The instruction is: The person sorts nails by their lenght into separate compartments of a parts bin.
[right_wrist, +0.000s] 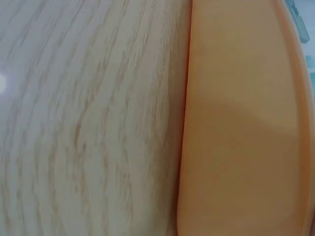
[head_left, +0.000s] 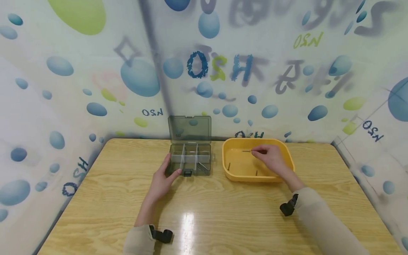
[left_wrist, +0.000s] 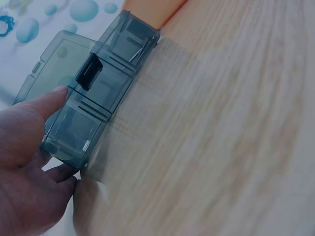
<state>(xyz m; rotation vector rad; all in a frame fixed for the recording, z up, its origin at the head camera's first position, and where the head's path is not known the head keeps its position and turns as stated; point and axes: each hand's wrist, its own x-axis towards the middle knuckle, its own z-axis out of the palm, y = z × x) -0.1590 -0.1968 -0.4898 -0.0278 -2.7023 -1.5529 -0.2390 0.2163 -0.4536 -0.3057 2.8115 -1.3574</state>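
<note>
A grey see-through compartment box (head_left: 190,159) stands on the table with its lid (head_left: 190,129) raised at the back. My left hand (head_left: 162,181) grips its front left corner, thumb on the front edge and fingers along the left side; the left wrist view shows this hand (left_wrist: 29,162) too. Several screws (head_left: 203,166) lie in the front right compartment. Over the yellow tray (head_left: 255,178), my right hand (head_left: 270,157) pinches a screw (head_left: 246,151) between thumb and fingertips. Two more screws lie in the tray, a left screw (head_left: 228,166) and a front screw (head_left: 256,173).
The wooden table (head_left: 216,212) backs onto a wall (head_left: 274,71) printed with blue and green drops. The tray stands just right of the box, with a narrow gap between. In the right wrist view the tray's outer side (right_wrist: 241,123) hides the right hand.
</note>
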